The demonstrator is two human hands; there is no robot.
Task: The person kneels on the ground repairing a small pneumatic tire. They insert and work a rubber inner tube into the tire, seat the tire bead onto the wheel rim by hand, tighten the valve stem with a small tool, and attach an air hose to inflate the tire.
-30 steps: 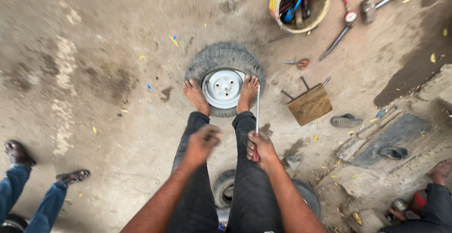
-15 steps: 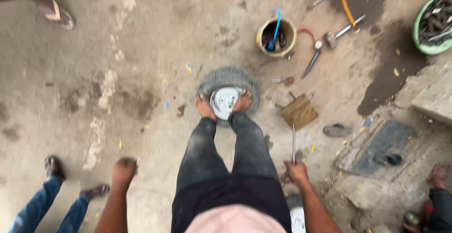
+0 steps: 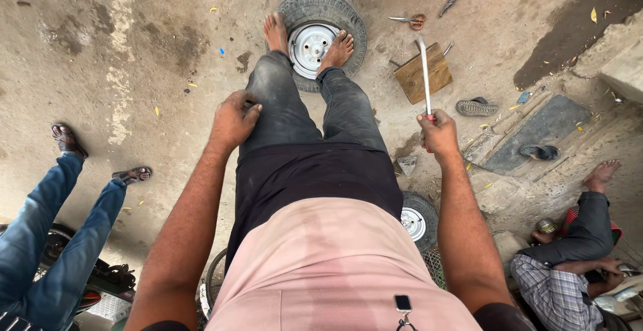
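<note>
While the person stands barefoot on a small tyre, the right hand (image 3: 439,133) is clenched around the red grip of a long metal bar (image 3: 424,73), held out beside the right thigh. The bar's long axis runs almost straight away from the body, its free end pointing forward and a touch to the left, passing in the picture over a square wooden board (image 3: 422,73) that lies on the ground. The left hand (image 3: 233,120) rests on the left thigh with fingers curled loosely against the dark trousers, holding nothing. Farther out, both bare feet are planted on the tyre (image 3: 323,16), one on each side of its white steel rim (image 3: 311,44), the wheel lying flat on the dusty concrete floor (image 3: 134,50). Just beyond the board lies a pair of scissors (image 3: 408,20) with reddish handles. To the right of the board sits a dark sandal (image 3: 477,107), well apart from the tyre.
</note>
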